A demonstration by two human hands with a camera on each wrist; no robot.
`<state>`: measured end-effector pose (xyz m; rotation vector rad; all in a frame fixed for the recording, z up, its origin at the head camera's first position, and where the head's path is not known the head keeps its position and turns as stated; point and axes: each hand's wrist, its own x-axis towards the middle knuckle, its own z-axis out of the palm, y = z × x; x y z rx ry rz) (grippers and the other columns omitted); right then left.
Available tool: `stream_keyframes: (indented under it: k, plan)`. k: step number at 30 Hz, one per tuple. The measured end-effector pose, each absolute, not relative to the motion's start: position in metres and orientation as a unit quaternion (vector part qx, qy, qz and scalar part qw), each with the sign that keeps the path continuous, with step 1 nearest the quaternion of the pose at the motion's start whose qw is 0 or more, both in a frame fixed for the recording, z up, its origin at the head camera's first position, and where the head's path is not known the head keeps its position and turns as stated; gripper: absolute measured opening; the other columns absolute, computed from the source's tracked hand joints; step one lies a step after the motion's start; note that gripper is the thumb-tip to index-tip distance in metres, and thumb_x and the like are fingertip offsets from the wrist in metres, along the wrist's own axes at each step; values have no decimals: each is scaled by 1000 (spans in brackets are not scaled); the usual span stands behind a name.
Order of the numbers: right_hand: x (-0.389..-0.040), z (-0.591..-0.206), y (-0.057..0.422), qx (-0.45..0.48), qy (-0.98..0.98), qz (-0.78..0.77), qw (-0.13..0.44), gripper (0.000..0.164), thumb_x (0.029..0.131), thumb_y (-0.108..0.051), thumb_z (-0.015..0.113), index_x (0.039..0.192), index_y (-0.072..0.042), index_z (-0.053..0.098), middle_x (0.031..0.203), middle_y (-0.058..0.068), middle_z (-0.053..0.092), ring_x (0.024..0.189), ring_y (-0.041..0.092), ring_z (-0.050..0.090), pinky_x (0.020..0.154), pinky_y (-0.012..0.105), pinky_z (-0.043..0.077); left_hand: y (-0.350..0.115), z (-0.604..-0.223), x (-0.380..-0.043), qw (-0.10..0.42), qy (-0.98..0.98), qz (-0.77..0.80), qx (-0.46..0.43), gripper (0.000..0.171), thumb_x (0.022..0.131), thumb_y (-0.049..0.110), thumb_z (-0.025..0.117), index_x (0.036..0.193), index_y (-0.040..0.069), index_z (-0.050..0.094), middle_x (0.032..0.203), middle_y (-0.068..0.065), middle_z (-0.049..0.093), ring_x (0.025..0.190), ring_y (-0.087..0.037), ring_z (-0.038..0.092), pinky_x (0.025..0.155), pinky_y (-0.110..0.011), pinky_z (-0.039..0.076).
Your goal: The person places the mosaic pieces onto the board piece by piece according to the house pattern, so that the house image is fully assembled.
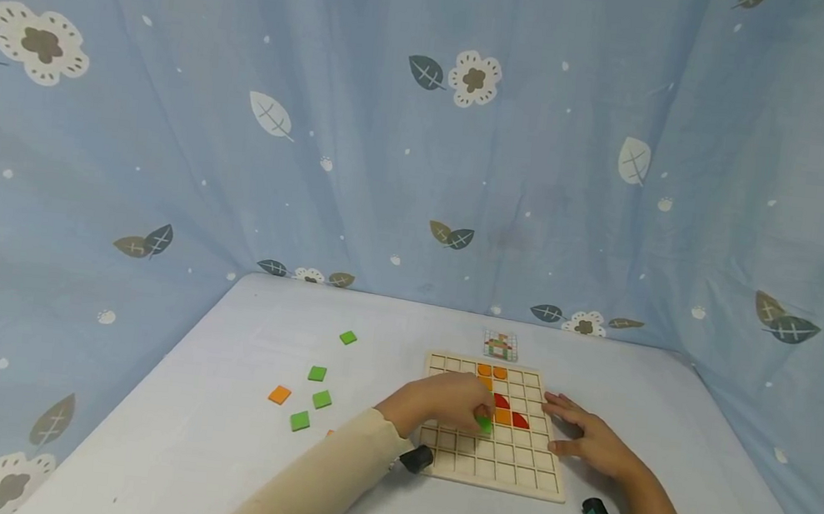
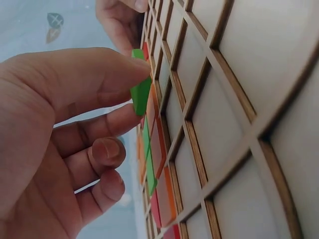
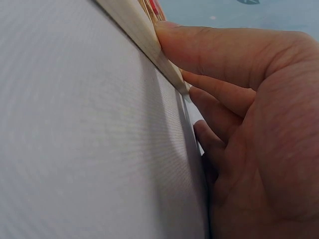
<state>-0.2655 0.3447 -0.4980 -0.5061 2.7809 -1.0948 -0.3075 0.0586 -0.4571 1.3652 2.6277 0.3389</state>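
My left hand [image 1: 451, 398] is over the wooden grid board [image 1: 469, 466], pinching a green square tile [image 2: 141, 94] between thumb and finger. In the left wrist view the tile stands on edge close above the board, its other fingers curled loosely. Orange tiles [image 1: 503, 416], red quarter-round tiles [image 1: 519, 421] and green tiles [image 2: 150, 167] lie in the board's cells, some hidden behind the left hand in the head view. My right hand [image 1: 594, 440] rests at the board's right side. Its thumb and fingertips touch the board's edge [image 3: 149, 37], with the fingers fairly straight.
Several loose green tiles [image 1: 300, 421] and an orange tile [image 1: 280, 395] are scattered on the white table [image 1: 212, 437] left of the board. Behind the board lies a small pattern card [image 1: 501, 345]. A blue printed curtain [image 1: 362, 160] hangs along the table's back and sides.
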Motion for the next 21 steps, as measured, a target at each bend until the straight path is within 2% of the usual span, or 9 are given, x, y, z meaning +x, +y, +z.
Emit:
stream_keyframes:
  k: [12, 21]
  plan:
    - [-266, -501, 347, -169, 919, -353, 46, 74, 75, -33, 80, 137, -1, 54, 152, 20, 33, 140, 48, 17, 105, 69, 13, 76, -463, -311, 94, 884, 109, 444, 21, 83, 25, 77, 103, 25, 75, 93, 19, 63, 81, 3, 54, 77, -18, 45]
    - [-265, -500, 346, -179, 917, -354, 43, 73, 76, -33, 79, 137, 0, 54, 151, 21, 33, 140, 48, 17, 105, 68, 13, 84, -458, -308, 81, 888, 81, 446, 14, 82, 20, 75, 94, 27, 72, 85, 20, 60, 76, 1, 53, 72, -20, 44]
